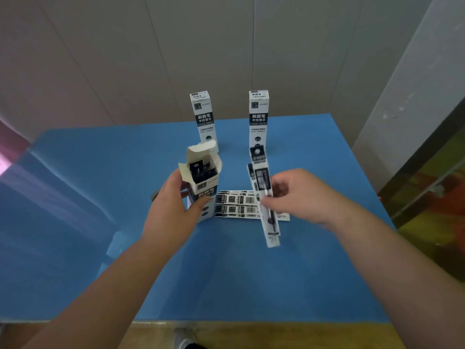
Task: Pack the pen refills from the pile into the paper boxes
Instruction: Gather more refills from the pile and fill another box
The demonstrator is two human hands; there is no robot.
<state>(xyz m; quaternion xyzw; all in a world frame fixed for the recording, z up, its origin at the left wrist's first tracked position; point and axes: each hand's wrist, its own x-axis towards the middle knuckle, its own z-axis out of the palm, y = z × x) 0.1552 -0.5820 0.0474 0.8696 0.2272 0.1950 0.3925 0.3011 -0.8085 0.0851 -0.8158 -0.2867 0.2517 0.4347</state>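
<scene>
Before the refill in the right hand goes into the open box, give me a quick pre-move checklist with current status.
1. Open box flaps open: ok.
2. Left hand grips box, upright: ok.
3. Right hand pinches refill packet: ok.
4. Packet lined up over the opening: not ok, off to the right.
5. Room left inside the box: cannot tell; dark packets already show inside.
6. Pile of refills on blue table remaining: ok.

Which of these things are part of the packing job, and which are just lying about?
Part of the job:
- open box, held by left hand
- refill packet, pinched by right hand
- refill pile
- two closed boxes

Lying about:
- blue table
- shoe on the floor
</scene>
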